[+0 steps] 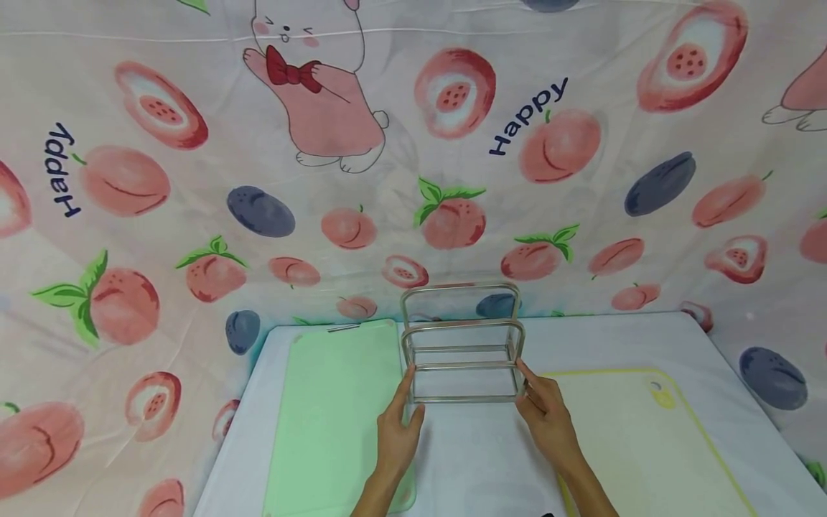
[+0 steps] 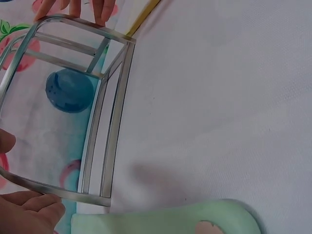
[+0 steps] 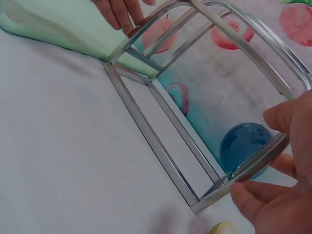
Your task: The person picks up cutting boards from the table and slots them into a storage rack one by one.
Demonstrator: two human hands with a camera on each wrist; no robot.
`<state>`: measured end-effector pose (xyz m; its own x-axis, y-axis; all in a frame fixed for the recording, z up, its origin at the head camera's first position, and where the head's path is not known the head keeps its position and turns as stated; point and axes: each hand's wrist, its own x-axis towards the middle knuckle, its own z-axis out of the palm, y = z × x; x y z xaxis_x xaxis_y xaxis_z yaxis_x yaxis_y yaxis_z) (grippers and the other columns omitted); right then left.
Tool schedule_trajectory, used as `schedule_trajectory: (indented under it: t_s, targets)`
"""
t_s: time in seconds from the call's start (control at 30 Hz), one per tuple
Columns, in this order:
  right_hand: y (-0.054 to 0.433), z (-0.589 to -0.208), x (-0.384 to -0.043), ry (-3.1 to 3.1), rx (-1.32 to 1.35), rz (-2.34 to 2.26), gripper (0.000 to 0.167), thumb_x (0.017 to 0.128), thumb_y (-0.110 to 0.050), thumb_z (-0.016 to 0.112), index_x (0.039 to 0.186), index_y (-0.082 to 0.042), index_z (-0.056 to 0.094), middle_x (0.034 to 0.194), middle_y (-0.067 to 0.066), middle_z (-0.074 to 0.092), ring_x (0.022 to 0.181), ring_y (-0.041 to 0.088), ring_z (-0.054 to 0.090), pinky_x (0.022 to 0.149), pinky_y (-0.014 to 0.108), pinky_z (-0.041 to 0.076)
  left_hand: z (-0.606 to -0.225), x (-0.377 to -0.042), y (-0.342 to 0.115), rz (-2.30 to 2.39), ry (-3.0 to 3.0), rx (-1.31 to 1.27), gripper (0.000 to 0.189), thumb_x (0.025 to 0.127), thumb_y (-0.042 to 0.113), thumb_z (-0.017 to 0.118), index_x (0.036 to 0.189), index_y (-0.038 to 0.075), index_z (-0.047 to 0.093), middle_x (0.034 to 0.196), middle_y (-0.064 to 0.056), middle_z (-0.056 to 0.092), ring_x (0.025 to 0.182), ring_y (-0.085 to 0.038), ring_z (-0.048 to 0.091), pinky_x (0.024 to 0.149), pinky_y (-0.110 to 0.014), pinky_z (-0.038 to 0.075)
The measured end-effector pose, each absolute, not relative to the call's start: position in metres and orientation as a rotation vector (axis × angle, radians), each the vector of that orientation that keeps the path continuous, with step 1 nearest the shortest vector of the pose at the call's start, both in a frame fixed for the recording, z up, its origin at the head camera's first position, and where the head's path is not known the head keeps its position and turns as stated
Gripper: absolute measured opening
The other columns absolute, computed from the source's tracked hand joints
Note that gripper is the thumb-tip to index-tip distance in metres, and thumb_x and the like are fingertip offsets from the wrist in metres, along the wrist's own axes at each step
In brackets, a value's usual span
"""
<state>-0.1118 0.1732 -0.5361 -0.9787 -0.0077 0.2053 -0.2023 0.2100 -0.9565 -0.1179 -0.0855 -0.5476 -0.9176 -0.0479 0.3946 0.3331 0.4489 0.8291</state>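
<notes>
A silvery metal rack [image 1: 465,365] with rounded upright loops stands near the back of the white table, between two boards. My left hand [image 1: 397,438] holds its left side, with the thumb and fingers on either side of the bar in the left wrist view. On the right side of the rack, my right hand [image 1: 549,420] grips the other side bar. The right wrist view shows that thumb [image 3: 280,117] inside the frame and the fingers outside. Bare table shows through the rack's base bars [image 2: 117,122].
To the left lies a light green cutting board [image 1: 336,424], partly under my left forearm. A pale board with a yellow edge [image 1: 633,438] lies on the right. Behind the white table [image 1: 478,467] hangs a fruit-printed cloth [image 1: 388,179].
</notes>
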Motion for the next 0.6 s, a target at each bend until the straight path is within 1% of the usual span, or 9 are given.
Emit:
schedule_trajectory:
  t_s: [0.1,0.13,0.2,0.27,0.4,0.47,0.53,0.6]
  targets:
    - [0.169,-0.537,-0.111,-2.335,0.173,1.92,0.07,0.093,0.006,0.056,0.152,-0.02,0.029,0.133,0.015,0.028,0.134,0.04,0.027,0.1,0.04,0.035,-0.548,-0.117,-0.085,-1.476,-2.347,-0.246,0.074,0.082,-0.005,0.065,0.146,0.02,0.041,0.144,0.005,0.044,0.13,-0.018,0.042,0.103,-0.042,0.038]
    - [0.168,-0.536,-0.111,-2.339,0.163,1.93,0.072,0.093,0.006,0.056,0.152,-0.021,0.027,0.135,0.018,0.025,0.134,0.047,0.023,0.1,0.044,0.034,-0.549,-0.117,-0.084,-1.476,-2.348,-0.249,0.074,0.082,-0.005,0.066,0.147,0.021,0.041,0.144,0.004,0.044,0.13,-0.019,0.042,0.104,-0.041,0.038]
    - [0.166,-0.535,-0.109,-2.366,0.134,1.929,0.074,0.093,0.004,0.057,0.153,-0.023,0.023,0.139,0.02,0.021,0.134,0.049,0.021,0.099,0.049,0.032,-0.549,-0.116,-0.084,-1.467,-2.345,-0.264,0.074,0.082,-0.006,0.066,0.147,0.02,0.041,0.144,0.003,0.044,0.13,-0.02,0.042,0.103,-0.039,0.038]
    - [0.166,-0.532,-0.108,-2.384,0.136,1.939,0.075,0.094,0.001,0.057,0.154,-0.024,0.02,0.141,0.02,0.019,0.135,0.05,0.018,0.1,0.052,0.03,-0.549,-0.117,-0.085,-1.48,-2.339,-0.272,0.073,0.082,-0.006,0.065,0.146,0.018,0.041,0.144,0.003,0.045,0.131,-0.021,0.042,0.103,-0.04,0.039]
    - [0.169,-0.524,-0.105,-2.439,0.132,1.945,0.072,0.097,-0.006,0.056,0.153,-0.03,0.019,0.144,0.019,0.018,0.137,0.045,0.017,0.105,0.056,0.025,-0.546,-0.117,-0.088,-1.602,-2.326,-0.263,0.071,0.084,-0.008,0.063,0.146,0.019,0.041,0.145,0.004,0.043,0.131,-0.022,0.04,0.1,-0.048,0.039]
    - [0.171,-0.521,-0.104,-2.456,0.127,1.963,0.07,0.097,-0.009,0.056,0.153,-0.032,0.019,0.145,0.019,0.017,0.137,0.043,0.017,0.106,0.056,0.024,-0.54,-0.116,-0.088,-1.69,-2.318,-0.257,0.068,0.087,-0.009,0.061,0.147,0.016,0.04,0.147,-0.002,0.041,0.131,-0.028,0.04,0.098,-0.052,0.039]
    - [0.173,-0.519,-0.102,-2.481,0.115,1.996,0.069,0.098,-0.014,0.055,0.153,-0.035,0.018,0.148,0.018,0.014,0.137,0.045,0.019,0.105,0.057,0.027,-0.531,-0.112,-0.089,-1.777,-2.315,-0.23,0.066,0.088,-0.008,0.059,0.147,0.014,0.04,0.148,-0.006,0.039,0.13,-0.033,0.039,0.098,-0.055,0.038]
    - [0.174,-0.518,-0.101,-2.5,0.108,2.034,0.068,0.099,-0.021,0.055,0.153,-0.036,0.016,0.15,0.018,0.011,0.136,0.048,0.02,0.103,0.059,0.03,-0.521,-0.109,-0.09,-1.851,-2.306,-0.202,0.063,0.09,-0.009,0.057,0.147,0.012,0.039,0.148,-0.01,0.038,0.131,-0.036,0.038,0.098,-0.058,0.037]
